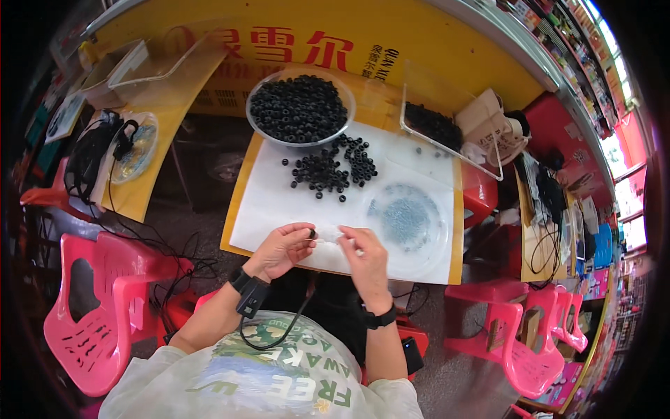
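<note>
- On the far left we see pink chairs [105, 307] and a side table [150, 181] with black cables [91, 157] and a clear lid on it.
- Our left hand [279, 250] sits at the near edge of the white sheet [279, 202]. Its thumb and finger are pinched together on one small black ring [312, 232].
- Our right hand [364, 257] is just beside it. Its fingers are closed on something thin and pale. It is too small for us to tell what.
- Further back, a loose pile of rings [328, 167] lies on the sheet. Behind that stands a clear bowl [300, 108] full of them.
- To the right lies a clear round dish [408, 222] of tiny grey bits, and further back a clear tray [433, 126] holds more black rings.
- We think the ring could slip out, because it is so small. It could roll off the near edge and be lost on the floor.
- An elbow could bump the dish and spill the bits.
- The table [241, 209] is yellow-brown, with a yellow banner [300, 49] behind it. On the right are more pink chairs and crowded shop shelves [600, 63].
</note>
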A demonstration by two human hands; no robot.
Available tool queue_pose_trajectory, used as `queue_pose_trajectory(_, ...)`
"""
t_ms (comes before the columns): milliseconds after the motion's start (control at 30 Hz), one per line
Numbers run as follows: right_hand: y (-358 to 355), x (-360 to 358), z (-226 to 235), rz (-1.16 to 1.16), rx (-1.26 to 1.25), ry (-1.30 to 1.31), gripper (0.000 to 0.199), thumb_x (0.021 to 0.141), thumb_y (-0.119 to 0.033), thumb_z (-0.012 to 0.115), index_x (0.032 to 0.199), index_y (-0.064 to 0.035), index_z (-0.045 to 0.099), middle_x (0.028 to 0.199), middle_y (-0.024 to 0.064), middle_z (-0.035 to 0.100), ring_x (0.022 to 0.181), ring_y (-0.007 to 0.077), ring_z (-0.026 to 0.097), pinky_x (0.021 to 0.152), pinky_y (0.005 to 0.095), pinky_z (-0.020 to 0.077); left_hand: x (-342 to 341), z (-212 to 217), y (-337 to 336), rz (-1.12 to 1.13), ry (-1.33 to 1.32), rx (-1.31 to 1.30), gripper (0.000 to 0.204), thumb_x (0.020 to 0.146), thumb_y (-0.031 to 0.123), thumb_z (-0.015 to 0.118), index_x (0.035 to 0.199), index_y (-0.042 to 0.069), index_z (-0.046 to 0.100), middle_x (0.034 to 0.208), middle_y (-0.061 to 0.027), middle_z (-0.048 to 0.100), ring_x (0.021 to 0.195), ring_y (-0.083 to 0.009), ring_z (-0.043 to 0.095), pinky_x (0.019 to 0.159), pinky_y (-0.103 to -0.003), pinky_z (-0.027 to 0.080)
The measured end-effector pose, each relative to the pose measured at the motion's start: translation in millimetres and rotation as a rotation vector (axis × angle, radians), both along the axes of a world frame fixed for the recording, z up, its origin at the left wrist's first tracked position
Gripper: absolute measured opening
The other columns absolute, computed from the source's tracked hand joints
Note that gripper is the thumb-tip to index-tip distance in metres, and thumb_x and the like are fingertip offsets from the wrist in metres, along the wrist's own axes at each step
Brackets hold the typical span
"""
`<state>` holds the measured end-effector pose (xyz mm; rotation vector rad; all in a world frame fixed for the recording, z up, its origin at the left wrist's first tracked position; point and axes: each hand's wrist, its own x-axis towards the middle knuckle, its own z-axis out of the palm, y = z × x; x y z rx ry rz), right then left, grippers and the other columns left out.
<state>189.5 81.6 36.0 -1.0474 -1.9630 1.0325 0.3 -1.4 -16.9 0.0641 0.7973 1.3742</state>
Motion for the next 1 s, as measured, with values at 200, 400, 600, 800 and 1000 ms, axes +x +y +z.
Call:
queue_pose_trajectory(200,45,85,-28,-0.181,0.321,-0.356,0.013,0.077,-0.004,0.072,0.089,-0.0025,0.069,0.09,0.0133,0.064,0.086,0.032,0.062,0.077,0.0396,0.0494,-1,-8,0,0.035,-0.023,0.094,0.018,0.096,0.01,0.063,0.112,0.003,0.063,0.1,-0.0073,0.068,0.088,-0.0148,0.065,0.078,-0.028,0.056)
queue_pose_trajectory(400,48,82,-32,-0.122,0.374,-0.429,0.019,0.074,-0.005,0.075,0.091,-0.0032,0.069,0.09,0.0128,0.062,0.088,0.0321,0.061,0.078,0.0396,0.0489,-1,-6,1,0.044,-0.024,0.074,0.017,0.096,0.009,0.062,0.112,0.003,0.063,0.1,-0.0074,0.068,0.088,-0.0145,0.065,0.078,-0.029,0.056)
queue_pose_trajectory(600,52,78,-40,-0.13,0.336,-0.389,0.019,0.074,-0.006,0.075,0.091,-0.0032,0.068,0.088,0.0126,0.061,0.088,0.0334,0.06,0.078,0.0414,0.048,-2,-4,1,0.014,-0.007,0.073,0.016,0.095,0.012,0.064,0.11,0.005,0.064,0.098,-0.0061,0.066,0.088,-0.0143,0.062,0.079,-0.029,0.054)
queue_pose_trajectory(800,50,79,-32,-0.184,0.263,-0.333,0.012,0.079,-0.006,0.072,0.09,-0.0014,0.069,0.088,0.0124,0.063,0.084,0.0291,0.062,0.076,0.0364,0.0488,-1,4,6,-0.071,0.005,0.02,0.017,0.094,0.009,0.064,0.111,0.003,0.063,0.1,-0.0073,0.067,0.086,-0.013,0.063,0.077,-0.026,0.055)
queue_pose_trajectory(1000,16,43,8,-0.155,-0.246,0.151,0.014,0.088,-0.002,0.069,0.101,0.003,0.072,0.092,0.001,0.066,0.083,0.0073,0.059,0.074,0.0218,0.0466,16,16,13,-0.153,-0.049,0.141,0.022,0.093,0.004,0.065,0.114,-0.001,0.063,0.109,-0.012,0.068,0.098,-0.0174,0.068,0.085,-0.026,0.058)
